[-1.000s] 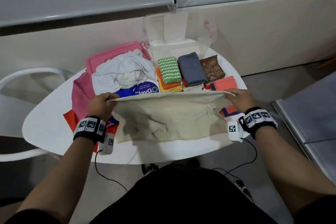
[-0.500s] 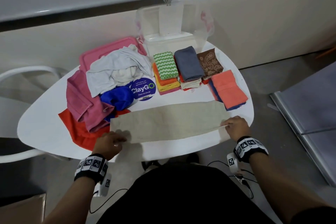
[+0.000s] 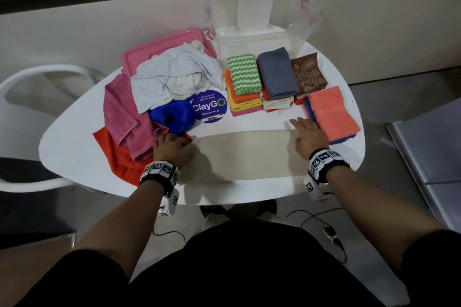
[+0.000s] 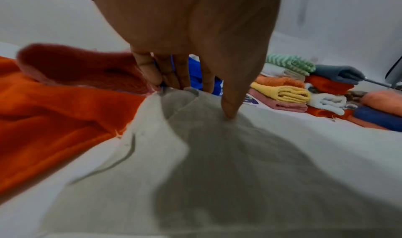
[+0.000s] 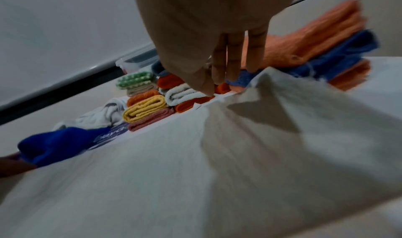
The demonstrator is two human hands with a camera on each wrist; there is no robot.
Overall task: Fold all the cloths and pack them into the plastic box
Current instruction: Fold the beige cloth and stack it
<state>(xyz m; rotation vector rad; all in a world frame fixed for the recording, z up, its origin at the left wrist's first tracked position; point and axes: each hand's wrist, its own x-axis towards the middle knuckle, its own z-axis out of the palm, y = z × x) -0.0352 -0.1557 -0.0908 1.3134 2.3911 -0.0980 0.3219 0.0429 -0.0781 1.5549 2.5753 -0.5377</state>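
Both your hands have gone from the near edge of the beige cloth (image 3: 245, 154) to its far corners, and the cloth now lies as a narrower band across the lower middle of the frame on the white surface (image 3: 74, 147). Your left hand (image 3: 174, 148) rests on the left end, its fingers (image 4: 172, 71) reaching down to a bunched corner; whether they pinch it you cannot tell from the wrist view. Your right hand (image 3: 308, 138) lies flat on the right end with its fingers (image 5: 232, 59) straight, holding nothing.

Beyond the cloth, folded stacks sit in the upper middle: a green zigzag cloth (image 3: 243, 73), a grey cloth (image 3: 277, 72) and a brown paisley cloth (image 3: 309, 73) on top. A coral cloth (image 3: 333, 111) lies just beside your right hand. Unfolded pieces are heaped at left: pink (image 3: 122, 117), orange (image 3: 119, 157), blue (image 3: 173, 114) and white (image 3: 172, 77). The clear plastic box (image 3: 254, 22) stands at the upper middle.
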